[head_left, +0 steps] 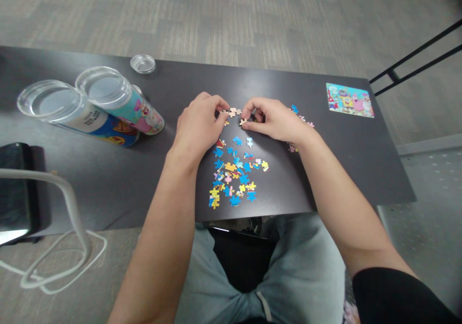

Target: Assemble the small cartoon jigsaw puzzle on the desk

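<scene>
My left hand [201,123] rests on the dark table with thumb and forefinger closed about the left end of a short row of jigsaw puzzle pieces [233,112]. From the other side, my right hand [275,119] pinches a single jigsaw puzzle piece [243,122] just below that row. Whether this piece touches the row, I cannot tell. Loose blue, yellow and pink puzzle pieces [231,167] lie scattered nearer to me. A few more puzzle pieces [293,147] show beside my right wrist, partly hidden by it.
Two clear-topped printed canisters [119,105] [90,122] stand on the left of the table [173,189]. Behind them lies a clear round lid [143,64]. A colourful cartoon picture card [350,100] lies far right. A black device [18,189] and white cable [68,203] are at the left edge.
</scene>
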A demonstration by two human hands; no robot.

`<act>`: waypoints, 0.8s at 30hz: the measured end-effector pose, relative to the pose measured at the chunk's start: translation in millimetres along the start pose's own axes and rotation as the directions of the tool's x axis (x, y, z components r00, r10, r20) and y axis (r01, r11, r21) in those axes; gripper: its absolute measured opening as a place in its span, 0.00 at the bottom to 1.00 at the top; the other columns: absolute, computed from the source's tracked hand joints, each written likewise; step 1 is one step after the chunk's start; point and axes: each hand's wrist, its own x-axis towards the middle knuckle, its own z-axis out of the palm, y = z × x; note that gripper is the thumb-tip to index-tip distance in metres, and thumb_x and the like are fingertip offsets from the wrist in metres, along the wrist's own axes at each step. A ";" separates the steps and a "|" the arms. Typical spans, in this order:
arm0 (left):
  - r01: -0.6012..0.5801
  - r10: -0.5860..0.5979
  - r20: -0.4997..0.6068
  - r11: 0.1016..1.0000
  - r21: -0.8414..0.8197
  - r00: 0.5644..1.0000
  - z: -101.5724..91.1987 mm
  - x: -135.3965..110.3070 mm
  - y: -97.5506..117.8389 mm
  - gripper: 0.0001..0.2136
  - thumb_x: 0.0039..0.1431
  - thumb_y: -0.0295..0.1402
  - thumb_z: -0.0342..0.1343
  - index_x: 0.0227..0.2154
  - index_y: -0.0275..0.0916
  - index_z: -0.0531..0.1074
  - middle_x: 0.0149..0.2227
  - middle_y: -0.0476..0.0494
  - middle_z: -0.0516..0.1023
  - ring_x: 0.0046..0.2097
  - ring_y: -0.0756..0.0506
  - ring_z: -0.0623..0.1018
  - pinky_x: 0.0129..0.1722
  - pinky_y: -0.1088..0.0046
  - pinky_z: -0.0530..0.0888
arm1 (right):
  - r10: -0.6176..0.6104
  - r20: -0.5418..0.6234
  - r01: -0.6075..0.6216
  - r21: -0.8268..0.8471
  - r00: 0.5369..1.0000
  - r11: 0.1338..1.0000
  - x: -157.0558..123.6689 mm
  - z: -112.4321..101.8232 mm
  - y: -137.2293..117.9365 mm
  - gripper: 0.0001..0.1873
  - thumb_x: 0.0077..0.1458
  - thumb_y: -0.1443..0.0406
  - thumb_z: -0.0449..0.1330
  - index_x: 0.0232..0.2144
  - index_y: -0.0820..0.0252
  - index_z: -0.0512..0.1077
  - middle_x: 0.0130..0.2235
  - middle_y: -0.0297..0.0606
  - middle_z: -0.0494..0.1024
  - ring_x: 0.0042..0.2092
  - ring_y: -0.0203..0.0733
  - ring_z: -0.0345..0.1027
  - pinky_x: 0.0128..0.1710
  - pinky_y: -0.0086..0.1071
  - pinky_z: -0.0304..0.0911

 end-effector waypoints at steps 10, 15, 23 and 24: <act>0.036 -0.042 -0.050 0.993 -0.112 0.998 2.3 3.8 -9.9 0.13 0.72 0.26 0.71 0.54 0.49 0.89 0.52 0.44 0.92 0.49 0.37 0.88 0.59 0.55 0.85 | -0.037 0.008 0.037 -0.036 0.999 0.999 -4.6 -13.3 -8.9 0.13 0.68 0.59 0.75 0.54 0.46 0.89 0.55 0.43 0.94 0.43 0.57 0.81 0.50 0.54 0.82; 0.029 -0.041 -0.067 0.985 -0.171 0.997 -0.8 4.9 -9.7 0.08 0.75 0.28 0.70 0.50 0.49 0.89 0.52 0.44 0.93 0.51 0.37 0.89 0.59 0.56 0.85 | -0.090 -0.119 0.074 -0.130 0.989 0.989 -0.8 -1.7 -9.6 0.16 0.74 0.59 0.73 0.59 0.54 0.89 0.58 0.46 0.92 0.42 0.50 0.77 0.52 0.50 0.81; 0.020 -0.038 -0.103 0.985 -0.171 0.994 -2.4 3.7 -12.1 0.04 0.77 0.32 0.69 0.47 0.50 0.88 0.54 0.42 0.92 0.55 0.35 0.89 0.65 0.54 0.86 | -0.058 -0.168 0.001 -0.323 0.984 0.947 14.5 31.2 -5.8 0.11 0.82 0.54 0.75 0.60 0.46 0.87 0.62 0.49 0.86 0.61 0.68 0.84 0.69 0.68 0.80; 0.018 -0.037 -0.106 0.984 -0.175 0.994 -2.5 3.4 -12.3 0.04 0.76 0.32 0.70 0.47 0.50 0.88 0.55 0.41 0.92 0.55 0.35 0.89 0.66 0.54 0.86 | -0.062 -0.166 0.005 -0.324 0.984 0.946 14.5 31.1 -5.6 0.11 0.82 0.53 0.74 0.60 0.46 0.86 0.62 0.48 0.86 0.61 0.68 0.84 0.69 0.68 0.79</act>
